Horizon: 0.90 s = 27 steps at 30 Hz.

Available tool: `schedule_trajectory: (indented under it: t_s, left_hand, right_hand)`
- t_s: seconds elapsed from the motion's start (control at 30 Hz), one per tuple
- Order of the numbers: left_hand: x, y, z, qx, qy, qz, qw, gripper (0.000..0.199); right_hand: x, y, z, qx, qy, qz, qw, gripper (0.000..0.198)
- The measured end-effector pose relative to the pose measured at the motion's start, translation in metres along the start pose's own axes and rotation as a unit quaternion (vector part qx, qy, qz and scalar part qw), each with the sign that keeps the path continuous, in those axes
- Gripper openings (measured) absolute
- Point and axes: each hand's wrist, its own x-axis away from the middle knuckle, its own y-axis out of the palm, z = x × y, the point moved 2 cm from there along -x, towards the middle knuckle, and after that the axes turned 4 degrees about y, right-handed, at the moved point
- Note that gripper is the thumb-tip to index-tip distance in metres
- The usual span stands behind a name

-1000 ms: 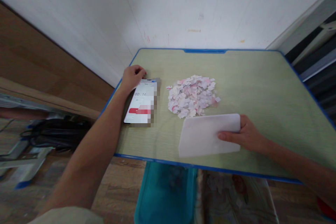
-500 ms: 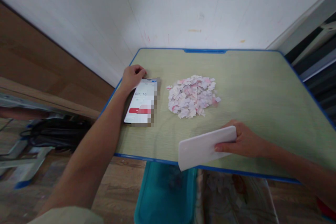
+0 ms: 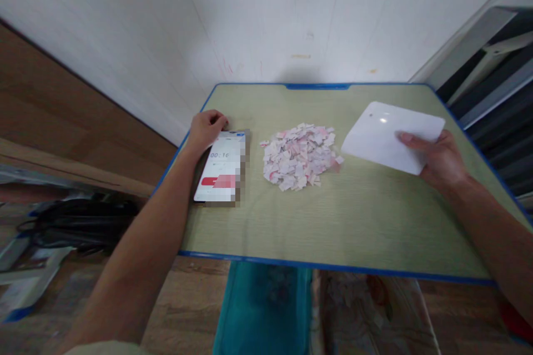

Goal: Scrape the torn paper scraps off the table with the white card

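My right hand (image 3: pixel 443 158) grips a white plastic scraper (image 3: pixel 387 133), a flat sheet with rounded corners and a small hole. Its thumb lies on the near face, and the other fingers are hidden behind. The scraper is held tilted above the table, to the right of a pile of small torn paper scraps (image 3: pixel 297 158), mostly white with pink bits. On the table's left side, my left hand (image 3: pixel 207 127) rests with curled fingers and nothing visible in them. It is by the top edge of a phone (image 3: pixel 220 169), whose screen reads 00:16 and is partly pixelated.
The pale green table (image 3: pixel 353 222) has a blue rim and stands against a white wall (image 3: pixel 258 33). Below its front edge are a teal bin (image 3: pixel 266 310) and a bag-like container (image 3: pixel 375 316) with scraps inside. A black bag (image 3: pixel 83 224) lies at left.
My right hand has carried the scraper from the table's front edge up and to the right, turning its broad face toward me. My left hand and the paper pile stay in place.
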Motion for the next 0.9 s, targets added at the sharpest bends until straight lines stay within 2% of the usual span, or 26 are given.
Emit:
schedule_trajectory:
  t_s: [0.07,0.13,0.4,0.57,0.67,0.77,0.8,0.9]
  left_hand:
    - [-0.001,0.0,-0.002,-0.001,0.007,-0.004,1.0,0.011]
    - [-0.003,0.001,-0.006,0.0,0.02,-0.004,1.0,0.01]
    - [-0.005,0.002,-0.01,-0.006,0.029,0.0,1.0,0.011]
    - [-0.004,0.001,-0.008,-0.006,0.028,-0.001,1.0,0.011]
    - [-0.003,0.001,-0.008,-0.004,0.029,-0.003,1.0,0.011]
    - [-0.004,0.001,-0.008,-0.012,0.028,-0.007,1.0,0.012]
    - [-0.004,0.001,-0.008,-0.015,0.028,-0.007,0.999,0.012]
    - [-0.004,0.002,-0.009,-0.021,0.032,-0.008,0.999,0.013]
  right_hand:
    - [-0.006,-0.004,-0.002,-0.014,0.011,0.027,0.999,0.028]
    - [-0.008,-0.004,-0.002,-0.022,0.016,0.028,0.999,0.03]
    - [0.001,0.0,-0.004,0.016,0.046,0.0,0.999,0.025]
    - [0.003,-0.002,-0.008,0.042,0.057,-0.04,0.997,0.024]
    - [-0.004,-0.006,-0.005,0.003,0.033,-0.011,0.999,0.022]
    - [-0.02,-0.011,0.01,-0.05,-0.001,0.025,0.998,0.03]
    - [-0.027,-0.013,0.016,-0.056,-0.012,0.051,0.997,0.032]
    - [-0.041,-0.016,0.031,-0.047,-0.036,0.063,0.996,0.035]
